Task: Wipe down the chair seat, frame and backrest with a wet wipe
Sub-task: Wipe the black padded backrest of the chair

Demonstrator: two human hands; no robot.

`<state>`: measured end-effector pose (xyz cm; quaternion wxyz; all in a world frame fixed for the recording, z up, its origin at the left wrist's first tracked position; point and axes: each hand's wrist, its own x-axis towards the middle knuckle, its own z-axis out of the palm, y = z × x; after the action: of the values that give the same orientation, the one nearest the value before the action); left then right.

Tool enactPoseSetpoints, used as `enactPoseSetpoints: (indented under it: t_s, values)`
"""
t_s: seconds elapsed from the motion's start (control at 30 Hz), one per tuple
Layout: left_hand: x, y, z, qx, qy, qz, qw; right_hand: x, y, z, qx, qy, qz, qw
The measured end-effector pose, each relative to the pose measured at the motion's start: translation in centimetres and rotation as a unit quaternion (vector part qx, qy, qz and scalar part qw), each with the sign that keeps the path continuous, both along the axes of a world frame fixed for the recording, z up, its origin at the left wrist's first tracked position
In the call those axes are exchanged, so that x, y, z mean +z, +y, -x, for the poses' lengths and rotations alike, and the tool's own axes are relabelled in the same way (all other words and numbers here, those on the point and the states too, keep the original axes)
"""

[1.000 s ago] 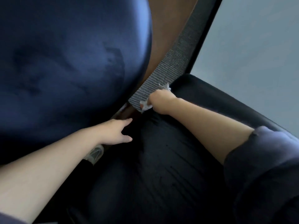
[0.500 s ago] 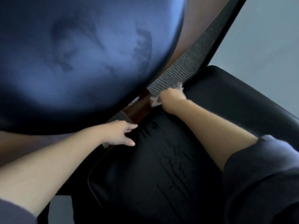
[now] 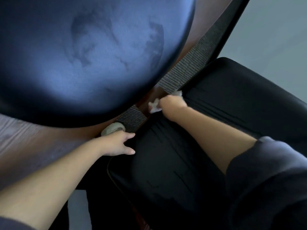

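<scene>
Wet wipe (image 3: 155, 106), crumpled white, bunched in the right hand (image 3: 172, 103) at the rear edge of the black chair seat (image 3: 174, 163), where the seat meets the base of the ribbed grey backrest (image 3: 187, 70). The right hand is clenched around the wipe and presses it into this junction. The left hand (image 3: 118, 143) rests open on the seat's left rear edge, fingers spread, grasping nothing; it appears to steady the chair. Just beyond it lies a pale shoe (image 3: 113, 127) on the wooden floor (image 3: 33, 141). A large blue cushion (image 3: 83, 55) fills the upper left. Step in hand, as judged: wiping the seat–backrest seam. The next move likely calls for carrying the wipe upward along the backrest.
</scene>
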<state>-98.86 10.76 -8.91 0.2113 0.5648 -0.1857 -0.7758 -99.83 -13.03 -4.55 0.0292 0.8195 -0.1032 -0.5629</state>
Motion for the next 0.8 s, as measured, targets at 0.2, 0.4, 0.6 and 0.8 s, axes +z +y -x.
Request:
enactPoseSetpoints:
  t_s: [0.2,0.4,0.6,0.8]
  values:
    - [0.9,1.3,0.4,-0.027,-0.042,0.025,0.998,0.1,5.2,2.5,0.026,0.003,-0.13,0.991]
    - [1.5,4.0,0.9,-0.033,-0.053,-0.001,0.998,0.0,7.6,3.0,0.017,-0.02,-0.125,0.992]
    - [2.8,5.6,1.4,-0.034,-0.069,0.001,0.997,0.9,8.1,2.7,-0.027,-0.048,-0.077,0.996]
    - [3.9,6.0,1.2,-0.049,-0.109,0.046,0.992,1.3,8.5,4.1,-0.069,-0.041,-0.084,0.993]
